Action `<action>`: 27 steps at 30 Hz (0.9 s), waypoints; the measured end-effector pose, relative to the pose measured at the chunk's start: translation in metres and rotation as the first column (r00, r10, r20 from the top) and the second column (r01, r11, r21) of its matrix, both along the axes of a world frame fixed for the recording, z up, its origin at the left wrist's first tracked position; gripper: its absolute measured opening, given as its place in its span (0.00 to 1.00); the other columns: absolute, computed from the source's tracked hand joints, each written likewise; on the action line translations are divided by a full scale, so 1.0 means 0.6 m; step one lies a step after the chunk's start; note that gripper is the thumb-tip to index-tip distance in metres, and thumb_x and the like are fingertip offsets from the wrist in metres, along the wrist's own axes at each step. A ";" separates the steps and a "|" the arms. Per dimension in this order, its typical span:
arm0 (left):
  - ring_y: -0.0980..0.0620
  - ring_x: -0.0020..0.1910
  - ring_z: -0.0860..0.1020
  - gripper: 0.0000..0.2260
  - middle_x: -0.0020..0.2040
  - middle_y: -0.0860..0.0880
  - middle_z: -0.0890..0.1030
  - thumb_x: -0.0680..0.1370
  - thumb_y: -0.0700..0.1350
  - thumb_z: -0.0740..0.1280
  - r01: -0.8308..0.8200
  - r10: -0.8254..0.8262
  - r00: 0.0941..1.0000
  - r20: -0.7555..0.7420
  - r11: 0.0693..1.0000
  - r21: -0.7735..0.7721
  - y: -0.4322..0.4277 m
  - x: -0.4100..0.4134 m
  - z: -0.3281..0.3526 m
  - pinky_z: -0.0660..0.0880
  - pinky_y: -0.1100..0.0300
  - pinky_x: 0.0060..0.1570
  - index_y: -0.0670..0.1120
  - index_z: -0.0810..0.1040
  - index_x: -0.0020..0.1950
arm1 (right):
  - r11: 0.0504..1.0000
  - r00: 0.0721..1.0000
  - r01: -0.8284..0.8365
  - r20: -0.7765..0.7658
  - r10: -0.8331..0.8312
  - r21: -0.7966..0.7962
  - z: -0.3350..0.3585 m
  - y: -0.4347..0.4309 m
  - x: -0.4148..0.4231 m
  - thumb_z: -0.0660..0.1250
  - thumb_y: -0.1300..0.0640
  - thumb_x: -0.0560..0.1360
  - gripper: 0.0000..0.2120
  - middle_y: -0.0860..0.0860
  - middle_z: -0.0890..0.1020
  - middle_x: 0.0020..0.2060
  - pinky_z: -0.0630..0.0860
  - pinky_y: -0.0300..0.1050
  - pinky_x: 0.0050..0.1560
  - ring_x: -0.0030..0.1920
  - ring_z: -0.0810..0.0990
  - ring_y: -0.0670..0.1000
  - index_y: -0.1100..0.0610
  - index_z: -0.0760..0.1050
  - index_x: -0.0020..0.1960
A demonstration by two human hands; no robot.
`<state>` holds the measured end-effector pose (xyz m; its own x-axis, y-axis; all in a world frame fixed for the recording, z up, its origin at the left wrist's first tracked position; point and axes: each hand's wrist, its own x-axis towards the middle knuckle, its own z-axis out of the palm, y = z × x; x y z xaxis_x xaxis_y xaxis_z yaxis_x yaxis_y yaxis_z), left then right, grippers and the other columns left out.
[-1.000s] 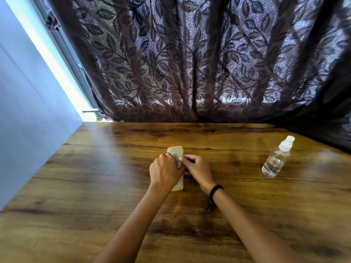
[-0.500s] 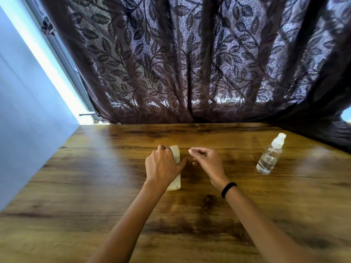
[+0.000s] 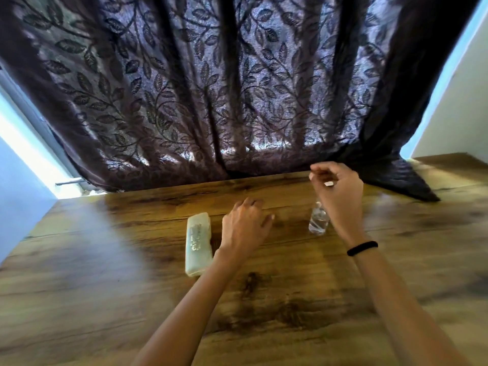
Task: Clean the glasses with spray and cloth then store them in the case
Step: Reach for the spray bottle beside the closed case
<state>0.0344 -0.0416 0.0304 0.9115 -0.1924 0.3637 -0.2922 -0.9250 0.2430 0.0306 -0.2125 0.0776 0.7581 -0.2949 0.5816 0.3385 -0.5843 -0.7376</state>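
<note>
**On the wooden table [image 3: 105, 299]: case [image 3: 198, 244] beside one hand, bottle [image 3: 318, 223] half behind the other**

Behind the table hangs a dark leaf-patterned curtain [image 3: 211, 88], and its folds cover the far edge. Both forearms are cut off by the lower border. The left hand [image 3: 245, 228] hovers low over the wood, fingers loosely spread and holding nothing; its fingertips are blurred. The pale, closed case lies flat just beside this hand, on its left and not touching it, with its long side pointing away from the person. The right hand [image 3: 338, 188] is raised with its fingers curled. A small white spot shows at the fingers, but whether they pinch anything cannot be told. The clear bottle stands directly below this hand, which hides its top. A black band [image 3: 362, 248] circles the right wrist.
</note>
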 end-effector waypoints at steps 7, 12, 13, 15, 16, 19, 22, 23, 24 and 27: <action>0.47 0.58 0.75 0.19 0.61 0.48 0.76 0.76 0.55 0.64 0.066 -0.069 0.997 -0.044 0.995 -0.073 -0.009 -0.008 -0.019 0.77 0.52 0.47 0.48 0.72 0.64 | 0.983 0.981 0.162 -0.090 -0.170 -0.086 -0.027 -0.034 0.001 0.67 0.60 0.73 0.08 0.55 0.79 0.51 0.69 0.44 0.48 0.53 0.72 0.55 0.58 0.79 0.52; 0.47 0.57 0.76 0.22 0.64 0.47 0.74 0.76 0.54 0.64 0.182 -0.197 0.969 -0.151 0.977 -0.110 -0.051 -0.003 -0.031 0.76 0.50 0.50 0.49 0.67 0.67 | 0.989 0.977 0.128 -0.160 -0.139 -0.076 -0.043 -0.038 0.007 0.66 0.56 0.74 0.10 0.56 0.80 0.50 0.73 0.47 0.48 0.49 0.77 0.53 0.59 0.78 0.52; 0.46 0.57 0.76 0.23 0.65 0.46 0.73 0.76 0.54 0.64 0.187 -0.206 0.964 -0.168 0.975 -0.121 -0.061 -0.001 -0.033 0.77 0.49 0.51 0.49 0.66 0.68 | 0.987 0.979 0.123 -0.151 -0.138 -0.103 -0.044 -0.037 0.007 0.66 0.56 0.74 0.10 0.56 0.81 0.48 0.72 0.44 0.45 0.46 0.77 0.51 0.59 0.78 0.52; 0.45 0.56 0.77 0.25 0.66 0.46 0.73 0.75 0.54 0.65 0.206 -0.229 0.958 -0.175 0.968 -0.142 -0.078 0.002 -0.034 0.77 0.48 0.51 0.49 0.65 0.69 | 0.980 0.982 0.115 -0.129 -0.137 -0.165 -0.046 -0.032 0.008 0.66 0.56 0.75 0.09 0.56 0.82 0.46 0.69 0.39 0.42 0.42 0.75 0.47 0.59 0.78 0.51; 0.44 0.56 0.77 0.25 0.66 0.45 0.73 0.75 0.54 0.66 0.224 -0.248 0.954 -0.168 0.963 -0.151 -0.086 0.003 -0.034 0.77 0.48 0.50 0.48 0.65 0.69 | 0.977 0.985 0.105 -0.119 -0.128 -0.188 -0.046 -0.027 0.008 0.65 0.56 0.75 0.09 0.56 0.82 0.45 0.69 0.39 0.42 0.41 0.75 0.47 0.60 0.78 0.51; 0.44 0.50 0.79 0.22 0.59 0.45 0.78 0.75 0.51 0.67 0.244 -0.275 0.954 -0.119 0.944 -0.224 -0.093 0.009 -0.029 0.77 0.52 0.43 0.47 0.68 0.66 | 0.971 0.993 0.050 -0.088 -0.072 -0.234 -0.044 -0.001 0.011 0.67 0.56 0.74 0.10 0.56 0.83 0.46 0.73 0.42 0.43 0.43 0.79 0.51 0.61 0.79 0.51; 0.47 0.44 0.80 0.17 0.50 0.46 0.81 0.74 0.48 0.68 0.184 -0.209 0.977 -0.054 0.937 -0.298 -0.068 0.020 -0.023 0.76 0.56 0.38 0.45 0.71 0.61 | 0.974 0.999 -0.014 -0.052 0.003 -0.226 -0.037 0.034 0.019 0.68 0.57 0.73 0.09 0.54 0.83 0.47 0.75 0.42 0.46 0.45 0.80 0.51 0.60 0.79 0.51; 0.48 0.43 0.80 0.16 0.49 0.46 0.82 0.74 0.47 0.69 0.172 -0.192 0.981 -0.032 0.935 -0.310 -0.053 0.024 -0.021 0.77 0.57 0.38 0.45 0.72 0.59 | 0.974 0.999 -0.037 -0.047 0.027 -0.223 -0.035 0.048 0.023 0.68 0.57 0.73 0.09 0.54 0.83 0.47 0.75 0.42 0.47 0.46 0.81 0.51 0.60 0.79 0.51; 0.49 0.43 0.80 0.15 0.48 0.47 0.82 0.73 0.47 0.69 0.165 -0.179 0.984 -0.014 0.934 -0.318 -0.037 0.029 -0.019 0.77 0.58 0.38 0.45 0.73 0.57 | 0.974 0.998 -0.059 -0.047 0.050 -0.217 -0.034 0.061 0.027 0.68 0.57 0.73 0.09 0.53 0.83 0.47 0.75 0.41 0.46 0.46 0.81 0.50 0.59 0.79 0.51; 0.48 0.44 0.81 0.14 0.47 0.48 0.83 0.71 0.48 0.72 0.115 -0.121 0.993 0.003 0.932 -0.344 0.019 0.045 -0.007 0.78 0.53 0.41 0.46 0.76 0.54 | 0.974 0.992 -0.127 -0.036 0.123 -0.189 -0.024 0.107 0.045 0.68 0.57 0.73 0.09 0.52 0.83 0.47 0.75 0.40 0.48 0.47 0.80 0.49 0.58 0.80 0.51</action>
<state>0.0614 -0.0305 0.0260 0.8968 -0.1657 0.4103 -0.3869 -0.7434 0.5456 0.0577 -0.1480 0.0630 0.7965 -0.0826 0.5989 0.4012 -0.6689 -0.6258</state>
